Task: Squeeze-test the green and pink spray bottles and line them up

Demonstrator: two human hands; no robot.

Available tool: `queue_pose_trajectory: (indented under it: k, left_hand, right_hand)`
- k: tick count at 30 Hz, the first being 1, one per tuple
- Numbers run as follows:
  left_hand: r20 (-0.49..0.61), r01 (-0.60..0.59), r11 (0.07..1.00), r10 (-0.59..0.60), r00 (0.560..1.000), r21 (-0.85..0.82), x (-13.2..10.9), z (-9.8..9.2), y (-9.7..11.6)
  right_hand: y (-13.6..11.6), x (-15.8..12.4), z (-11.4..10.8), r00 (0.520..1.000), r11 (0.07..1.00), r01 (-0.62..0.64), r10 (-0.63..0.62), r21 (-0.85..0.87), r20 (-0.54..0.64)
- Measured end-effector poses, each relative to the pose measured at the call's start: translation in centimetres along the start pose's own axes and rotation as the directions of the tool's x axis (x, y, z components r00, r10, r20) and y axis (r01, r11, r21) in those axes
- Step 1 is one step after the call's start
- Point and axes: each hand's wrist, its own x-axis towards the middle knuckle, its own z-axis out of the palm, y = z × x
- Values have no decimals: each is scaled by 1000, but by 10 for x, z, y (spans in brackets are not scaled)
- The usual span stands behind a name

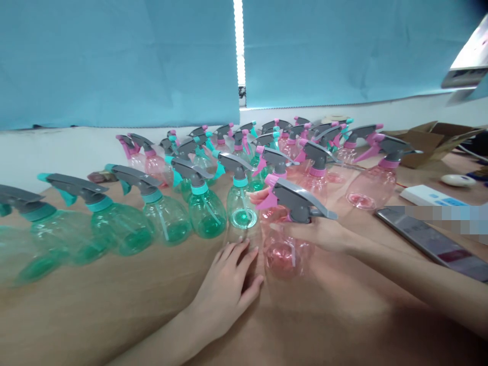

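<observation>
My right hand (pixel 305 231) is wrapped round the neck of a pink spray bottle (pixel 284 256), just under its grey and pink trigger head. Its fingers are partly hidden behind that head. On the wooden table my left hand (pixel 232 274) lies palm down with fingers loosely apart, holding nothing. Just beyond its fingertips stands a clear green spray bottle (pixel 244 208) with a turquoise collar. More green bottles, such as this green spray bottle (pixel 206 213), form a row to the left. Behind my right hand is another pink spray bottle (pixel 316 183).
Several more pink and green spray bottles crowd the back of the table (pixel 125 315). On the right are a pink spray bottle (pixel 371 185), a phone (pixel 430 241), a white box (pixel 430 195), a white mouse (pixel 457 180) and an open cardboard box (pixel 427 142). Blue curtains (pixel 122 61) hang behind.
</observation>
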Motion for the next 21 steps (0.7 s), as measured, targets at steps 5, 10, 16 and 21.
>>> queue_pose_trajectory:
  k: [5,10,16,21]
  left_hand:
    - [3,-3,1000,3,1000,-5,0,-1,1]
    - [3,-7,1000,7,1000,-3,1,-1,1]
    - [-22,-9,1000,8,1000,-15,1,-2,1]
    - [-10,0,1000,0,1000,0,0,-2,1]
  right_hand:
    - [-2,1,3,999,996,18,-21,82,38]
    - [1,0,4,1000,997,12,-11,75,-14]
    - [4,0,5,999,998,8,-5,59,-49]
    - [7,0,7,998,996,-25,29,83,-57]
